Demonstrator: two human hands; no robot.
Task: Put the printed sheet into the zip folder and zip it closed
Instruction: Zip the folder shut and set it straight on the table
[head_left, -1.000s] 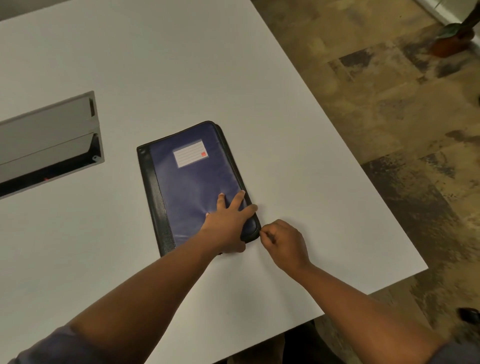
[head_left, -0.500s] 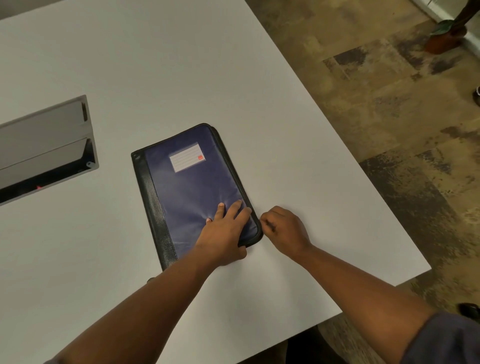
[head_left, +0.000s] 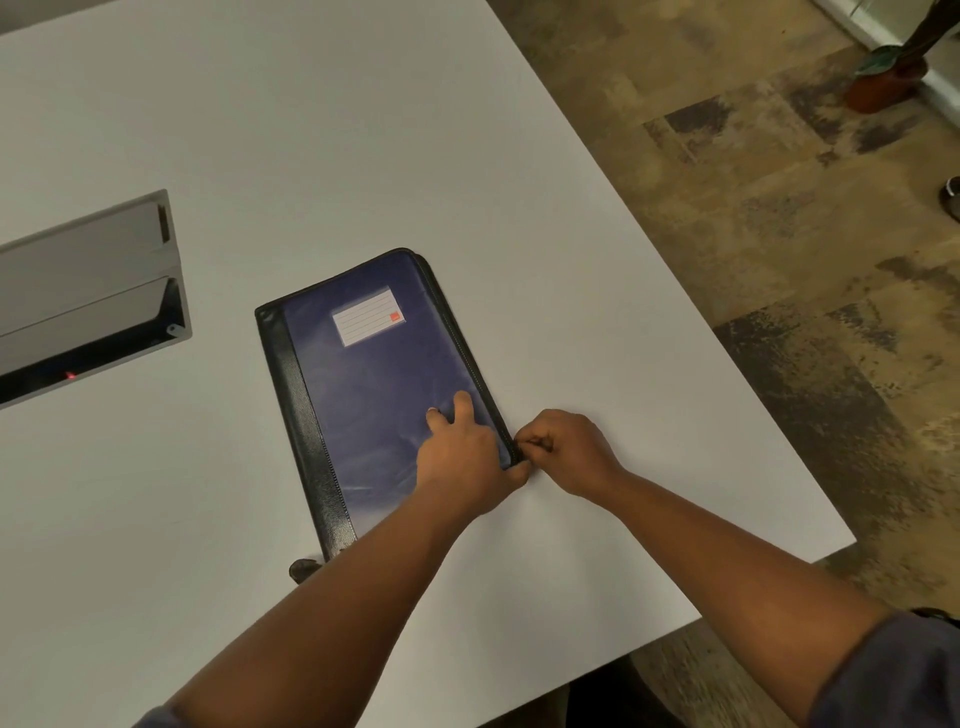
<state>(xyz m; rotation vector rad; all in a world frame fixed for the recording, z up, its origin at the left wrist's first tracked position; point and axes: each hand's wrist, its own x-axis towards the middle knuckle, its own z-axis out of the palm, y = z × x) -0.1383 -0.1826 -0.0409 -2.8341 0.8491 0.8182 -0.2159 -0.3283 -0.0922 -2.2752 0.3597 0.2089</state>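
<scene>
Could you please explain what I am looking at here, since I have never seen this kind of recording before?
There is no machine here: a person wears a camera on the head, looking forward and down at their own two bare arms. On the white table lies a closed dark blue zip folder with a black spine and a lined label. The left hand presses flat on the folder's near corner. The right hand pinches something small at the folder's right edge, most likely the zipper pull, though it is too small to see clearly. The printed sheet is not visible. To the left, a grey hatch is set into the table.
</scene>
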